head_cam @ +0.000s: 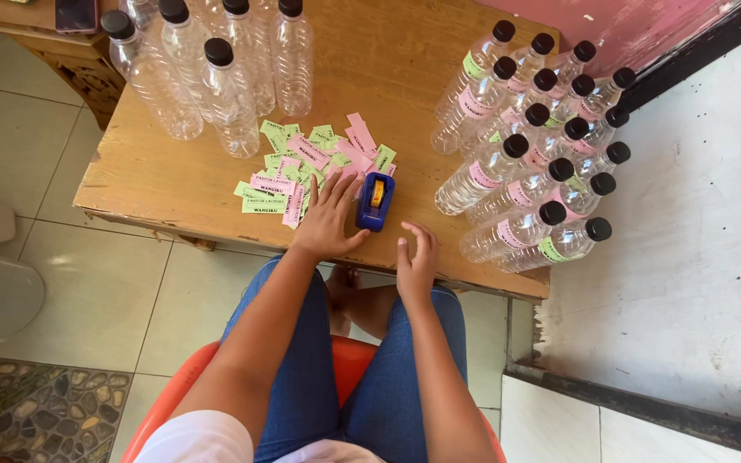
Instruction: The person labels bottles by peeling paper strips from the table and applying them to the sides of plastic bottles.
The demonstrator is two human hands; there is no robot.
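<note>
Left hand [329, 221] lies flat on the desk [156, 171] with its fingers spread wide, palm down, gripping nothing; its fingertips rest at the near edge of the scattered green and pink paper labels [302, 163], which fan away from it toward the far left. Just beside that hand, on its right, stands the blue tape dispenser [376, 201], its long axis pointing away from the person. Whether the hand touches the dispenser is hard to tell from this angle. Right hand [416, 260] rests at the desk's front edge, fingers loosely curled and holding nothing, a little nearer the person than the dispenser. Labelled bottles [529, 163] lie on their sides to the right; unlabelled bottles [216, 69] stand upright at the far left.
</note>
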